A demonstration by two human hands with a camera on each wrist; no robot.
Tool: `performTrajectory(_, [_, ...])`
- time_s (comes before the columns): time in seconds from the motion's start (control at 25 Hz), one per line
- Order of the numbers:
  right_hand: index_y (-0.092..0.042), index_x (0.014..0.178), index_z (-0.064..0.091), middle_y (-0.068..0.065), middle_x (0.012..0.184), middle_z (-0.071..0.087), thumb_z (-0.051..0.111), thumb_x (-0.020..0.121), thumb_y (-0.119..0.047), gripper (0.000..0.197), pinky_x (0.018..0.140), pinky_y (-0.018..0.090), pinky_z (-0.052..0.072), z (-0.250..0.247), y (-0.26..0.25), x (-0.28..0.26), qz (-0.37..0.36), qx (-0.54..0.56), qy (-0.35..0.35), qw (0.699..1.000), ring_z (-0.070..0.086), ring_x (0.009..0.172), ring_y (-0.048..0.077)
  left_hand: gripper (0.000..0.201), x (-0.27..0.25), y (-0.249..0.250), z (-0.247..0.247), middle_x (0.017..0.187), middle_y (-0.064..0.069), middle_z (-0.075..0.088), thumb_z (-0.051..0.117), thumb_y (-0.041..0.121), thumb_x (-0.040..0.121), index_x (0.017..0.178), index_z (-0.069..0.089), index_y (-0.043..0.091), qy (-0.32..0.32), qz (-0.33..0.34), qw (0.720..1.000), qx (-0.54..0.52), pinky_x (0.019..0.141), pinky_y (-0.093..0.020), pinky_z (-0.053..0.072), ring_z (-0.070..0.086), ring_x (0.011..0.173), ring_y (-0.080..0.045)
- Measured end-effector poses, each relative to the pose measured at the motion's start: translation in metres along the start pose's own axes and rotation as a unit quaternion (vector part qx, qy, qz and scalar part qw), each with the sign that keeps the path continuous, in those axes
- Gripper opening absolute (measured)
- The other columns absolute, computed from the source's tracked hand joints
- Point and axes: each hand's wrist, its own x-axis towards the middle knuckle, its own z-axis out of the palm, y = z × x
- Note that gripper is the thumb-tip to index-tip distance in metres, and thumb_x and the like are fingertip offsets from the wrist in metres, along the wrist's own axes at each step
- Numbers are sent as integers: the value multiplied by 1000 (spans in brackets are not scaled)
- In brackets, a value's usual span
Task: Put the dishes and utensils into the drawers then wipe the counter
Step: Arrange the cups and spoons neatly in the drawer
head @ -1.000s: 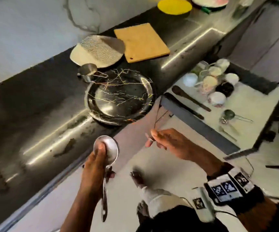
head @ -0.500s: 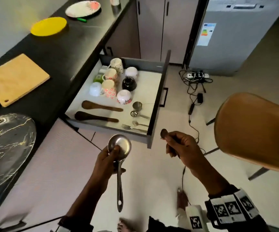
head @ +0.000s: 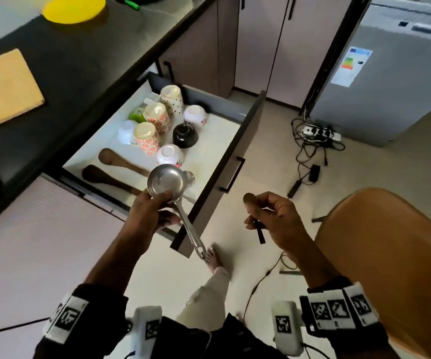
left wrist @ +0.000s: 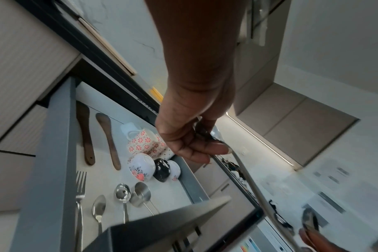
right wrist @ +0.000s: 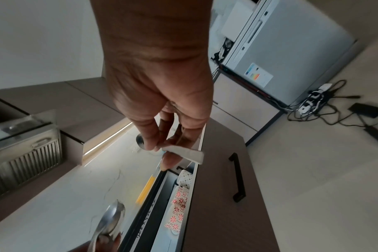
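My left hand (head: 161, 206) grips a steel ladle (head: 166, 181) just below its bowl, which hangs over the front part of the open drawer (head: 222, 161); the ladle's handle (left wrist: 248, 180) slants down past the drawer front. To the right of the drawer front, above the floor, my right hand (head: 257, 215) pinches a small metal spoon (head: 248, 198) by its flat handle (right wrist: 183, 154). Inside the drawer lie two wooden spatulas (left wrist: 84, 133), a fork (left wrist: 80, 191), a spoon (left wrist: 98, 209), a small ladle (left wrist: 122, 191), a measuring cup (left wrist: 141, 192), several upturned cups (head: 147, 137) and bowls (head: 184, 136).
On the black counter (head: 79, 60) sit a wooden cutting board (head: 2, 92) and a yellow plate (head: 73, 9). An orange chair (head: 390, 255) stands close on my right. A grey appliance (head: 390, 73) and a power strip with cables (head: 318, 133) are beyond the drawer. My foot (head: 214, 257) is below its corner.
My view swung from the counter and its marbled plate to the open drawer. Both hands moved toward it, and the ladle's bowl now hangs over the drawer's front part.
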Motion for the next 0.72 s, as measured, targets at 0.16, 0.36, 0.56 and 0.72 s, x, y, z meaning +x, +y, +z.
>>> performTrajectory(0.16, [-12, 88, 66, 4, 73, 66, 69, 87, -19, 7, 68, 26, 58, 5, -22, 97, -8, -66, -48, 997, 64, 69, 14, 30, 78, -2, -17, 75, -6, 71, 55, 18, 98, 123, 53, 3, 62, -30, 997, -24, 60, -35, 49, 63, 52, -19])
performTrajectory(0.36, [-1, 96, 67, 6, 81, 72, 72, 85, -9, 15, 70, 17, 54, 30, -69, 203, -4, -151, -139, 979, 69, 72, 7, 35, 144, 9, -22, 89, -13, 74, 62, 22, 95, 124, 48, 8, 101, -91, 991, -3, 43, -21, 48, 66, 49, -19])
performTrajectory(0.56, [-15, 88, 66, 1, 74, 73, 78, 79, -11, 15, 63, 20, 54, 80, -95, 309, -58, -268, -256, 927, 69, 68, 13, 32, 185, 10, -10, 96, -9, 69, 64, 19, 93, 120, 48, 11, 137, -106, 984, 32, 40, -20, 46, 60, 41, -9])
performTrajectory(0.72, [-5, 86, 67, 7, 71, 72, 75, 81, -3, 10, 53, 19, 47, 120, -76, 392, -27, -381, -372, 846, 64, 56, 3, 38, 206, 5, 2, 96, -13, 72, 65, 18, 91, 123, 50, 4, 162, -142, 976, -5, 37, -20, 40, 50, 36, -6])
